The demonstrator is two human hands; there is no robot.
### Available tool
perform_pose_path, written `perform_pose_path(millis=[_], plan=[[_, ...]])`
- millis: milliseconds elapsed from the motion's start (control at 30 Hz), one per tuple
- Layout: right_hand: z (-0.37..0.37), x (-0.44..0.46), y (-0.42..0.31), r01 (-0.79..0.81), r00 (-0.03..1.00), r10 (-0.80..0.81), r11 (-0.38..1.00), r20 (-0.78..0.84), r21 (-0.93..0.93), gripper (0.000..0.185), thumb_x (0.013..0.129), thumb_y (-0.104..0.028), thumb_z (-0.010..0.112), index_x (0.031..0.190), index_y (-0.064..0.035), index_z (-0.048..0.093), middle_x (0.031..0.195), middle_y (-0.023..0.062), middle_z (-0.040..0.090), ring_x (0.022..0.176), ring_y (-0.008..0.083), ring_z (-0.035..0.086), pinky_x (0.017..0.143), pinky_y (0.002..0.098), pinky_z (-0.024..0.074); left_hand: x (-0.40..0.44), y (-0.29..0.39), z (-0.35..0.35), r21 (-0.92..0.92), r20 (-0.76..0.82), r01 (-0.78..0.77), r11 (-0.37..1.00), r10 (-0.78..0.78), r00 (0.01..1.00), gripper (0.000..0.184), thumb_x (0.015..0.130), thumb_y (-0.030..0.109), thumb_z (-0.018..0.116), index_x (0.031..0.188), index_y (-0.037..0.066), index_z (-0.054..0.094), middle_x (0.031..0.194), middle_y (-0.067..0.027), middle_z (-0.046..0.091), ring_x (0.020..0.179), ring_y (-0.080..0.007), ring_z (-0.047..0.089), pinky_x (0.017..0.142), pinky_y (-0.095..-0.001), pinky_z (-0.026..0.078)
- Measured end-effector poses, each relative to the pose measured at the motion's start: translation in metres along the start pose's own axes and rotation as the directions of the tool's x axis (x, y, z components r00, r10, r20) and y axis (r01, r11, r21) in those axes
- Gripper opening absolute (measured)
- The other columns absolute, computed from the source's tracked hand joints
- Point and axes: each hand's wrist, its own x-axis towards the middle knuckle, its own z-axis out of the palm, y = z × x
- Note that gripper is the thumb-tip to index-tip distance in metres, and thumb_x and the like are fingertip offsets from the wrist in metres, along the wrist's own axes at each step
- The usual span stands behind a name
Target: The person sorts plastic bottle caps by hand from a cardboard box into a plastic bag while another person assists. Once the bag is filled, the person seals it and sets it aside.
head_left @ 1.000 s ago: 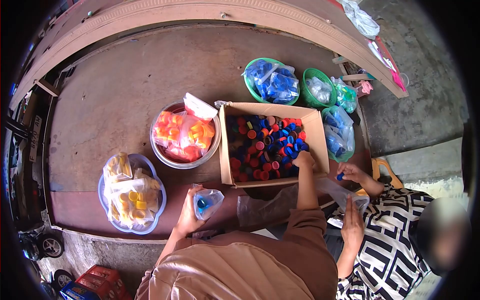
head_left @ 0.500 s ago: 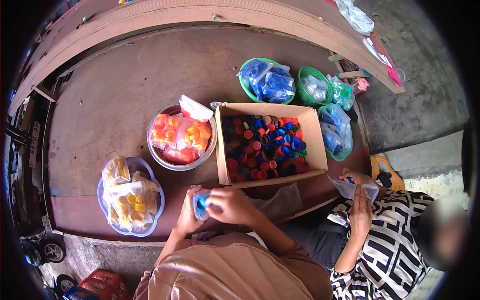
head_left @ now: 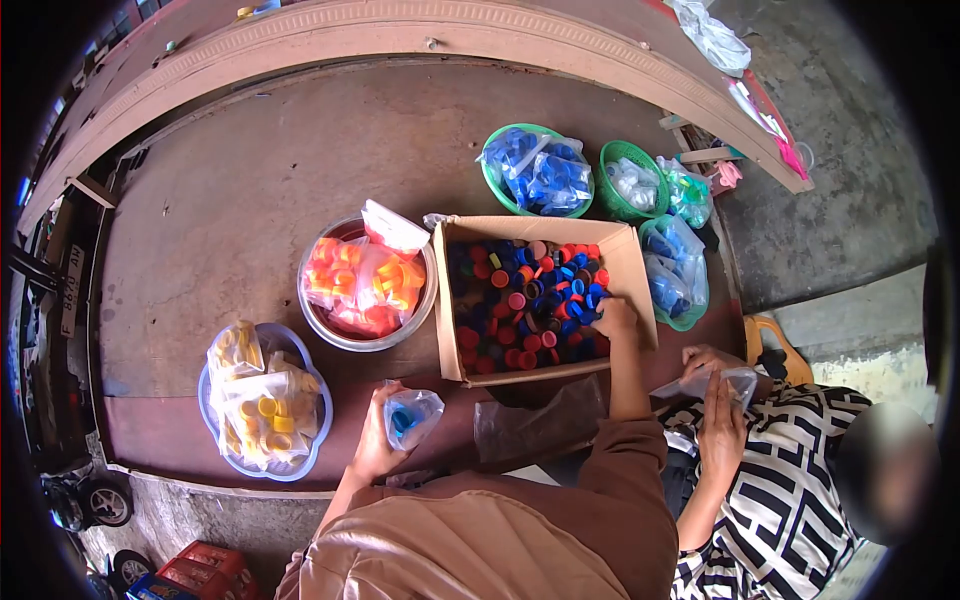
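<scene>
My left hand curls round a clear plastic bag by the near edge of the brown table; my right hand, how closed I can't tell, touches blue plastic caps inside the cardboard box's right edge.

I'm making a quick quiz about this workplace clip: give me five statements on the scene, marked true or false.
1. The person's left hand holds a clear plastic bag. True.
2. The person's right hand is in the bowl of orange caps. False: it is in the cardboard box.
3. Bagged yellow caps sit in the lavender basin. True.
4. The cardboard box holds only red caps. False: blue caps lie there too.
5. The co-worker's garment is black-and-white patterned. True.
</scene>
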Motion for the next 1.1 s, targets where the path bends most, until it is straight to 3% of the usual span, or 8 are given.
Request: perform_pose_path(millis=[333, 433, 500, 567, 667, 833, 933, 1100], plan=[[-0.006, -0.002, -0.014, -0.151, 0.988, 0.153, 0.983, 0.006, -0.105, 0.028, 0.056, -0.021, 0.078, 0.079, -0.0094, 0.066, 0.085, 0.0115, 0.066, 0.083, 0.028, 0.065, 0.071, 0.0388, 0.0528, 0.003, 0.005, 0.0, 0.02, 0.015, -0.028, 0.999, 0.027, 1.0, 0.074, 0.064, 0.001, 0.073, 0.125, 0.003, 0.031, 0.115, -0.0162, 0.046, 0.104, -0.0275, 0.052, 0.087, -0.0365, 0.043], [-0.033, -0.032, -0.031, -0.024, 0.975, 0.065, 0.981, -0.214, 0.192, 0.027, 0.056, -0.019, 0.076, 0.075, -0.0062, 0.062, 0.078, 0.0121, 0.064, 0.072, 0.0281, 0.064, 0.062, 0.0391, 0.0511, 0.001, 0.003, -0.001, 0.023, 0.007, -0.034, 0.999, 0.034, 0.999, 0.074, 0.064, 0.001, 0.073, 0.125, 0.003, 0.031, 0.115, -0.0162, 0.046, 0.105, -0.0277, 0.052, 0.088, -0.0366, 0.043], [-0.057, -0.066, -0.07, 0.494, 0.798, -0.157, 0.725, -0.582, 0.48, 0.023, 0.06, -0.012, 0.071, 0.078, -0.0067, 0.058, 0.062, 0.0034, 0.05, 0.053, 0.017, 0.051, 0.05, 0.0296, 0.0429, 0.001, 0.001, 0.001, 0.015, 0.009, -0.033, 0.999, 0.033, 0.999, 0.073, 0.064, 0.001, 0.073, 0.125, 0.003, 0.031, 0.115, -0.0161, 0.046, 0.105, -0.0279, 0.051, 0.088, -0.0367, 0.043], [-0.084, -0.116, -0.126, 0.495, 0.868, -0.263, 0.397, -0.42, 0.773, 0.02, 0.064, -0.007, 0.07, 0.08, -0.008, 0.059, 0.065, -0.0042, 0.047, 0.058, 0.0054, 0.047, 0.052, 0.0219, 0.0393, 0.006, 0.005, 0.001, 0.024, 0.022, -0.032, 0.999, 0.032, 0.999, 0.073, 0.065, 0.002, 0.073, 0.125, 0.003, 0.031, 0.114, -0.016, 0.046, 0.105, -0.0281, 0.051, 0.088, -0.0371, 0.043], [-0.091, -0.164, -0.189, 0.672, 0.678, -0.54, 0.179, -0.5, 0.718, 0.023, 0.064, -0.01, 0.072, 0.084, -0.0089, 0.061, 0.072, 0.0017, 0.055, 0.063, 0.013, 0.054, 0.057, 0.0261, 0.0431, 0.007, 0.004, 0.004, 0.008, 0.054, -0.02, 1.0, 0.019, 0.998, 0.073, 0.065, 0.004, 0.073, 0.126, 0.004, 0.03, 0.114, -0.0161, 0.046, 0.105, -0.0287, 0.05, 0.089, -0.0378, 0.042], [-0.084, -0.175, -0.219, 0.791, 0.518, -0.69, 0.161, -0.506, 0.59, 0.017, 0.07, -0.014, 0.071, 0.084, -0.0088, 0.063, 0.076, 0.0059, 0.058, 0.069, 0.023, 0.058, 0.063, 0.0327, 0.0453, 0.004, 0.002, 0.003, -0.005, 0.065, 0.001, 1.0, -0.001, 0.998, 0.074, 0.066, 0.006, 0.073, 0.126, 0.004, 0.029, 0.115, -0.0174, 0.044, 0.106, -0.0309, 0.049, 0.089, -0.0388, 0.041], [-0.075, -0.114, -0.187, 0.739, 0.663, -0.578, 0.406, -0.475, 0.537, 0.001, 0.073, -0.007, 0.064, 0.073, -0.0074, 0.063, 0.075, 0.007, 0.058, 0.065, 0.0241, 0.059, 0.056, 0.0337, 0.0457, 0.005, 0.009, -0.001, 0.009, 0.048, -0.01, 1.0, 0.01, 0.999, 0.075, 0.066, 0.006, 0.073, 0.126, 0.004, 0.029, 0.115, -0.0179, 0.044, 0.106, -0.0315, 0.049, 0.089, -0.039, 0.041], [-0.011, -0.047, -0.148, 0.788, 0.612, -0.789, 0.601, -0.057, 0.136, 0.006, 0.061, -0.007, 0.061, 0.066, -0.0063, 0.065, 0.072, 0.0124, 0.061, 0.067, 0.0307, 0.062, 0.06, 0.0397, 0.0502, 0.008, 0.002, 0.001, 0.046, 0.041, -0.067, 0.997, 0.066, 0.997, 0.075, 0.065, 0.006, 0.074, 0.126, 0.003, 0.03, 0.114, -0.0178, 0.045, 0.105, -0.031, 0.05, 0.088, -0.0383, 0.042]])
